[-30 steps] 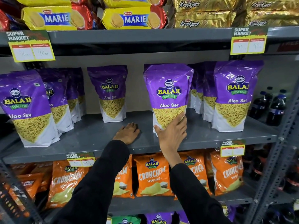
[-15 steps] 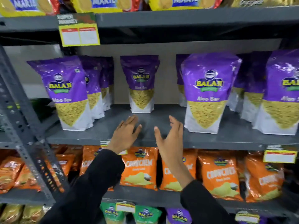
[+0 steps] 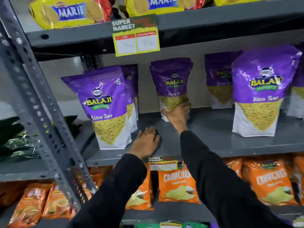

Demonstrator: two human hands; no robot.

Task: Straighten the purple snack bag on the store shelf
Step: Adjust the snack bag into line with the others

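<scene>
A purple Balaji Aloo Sev bag stands far back on the grey middle shelf, near the rear wall. My right hand reaches deep in and grips the bag's lower front, the fingers wrapped on its base. My left hand lies flat, palm down, on the shelf's front part with nothing in it. Both arms wear black sleeves.
More purple bags stand at the front left and front right, others behind. A slanted grey perforated upright crosses the left. A yellow price tag hangs from the upper shelf. Orange Crunchem bags fill the shelf below.
The view has swung left. My right hand let go of the front bag, rose open, then reached back to the rear bag. My left hand has returned to the shelf.
</scene>
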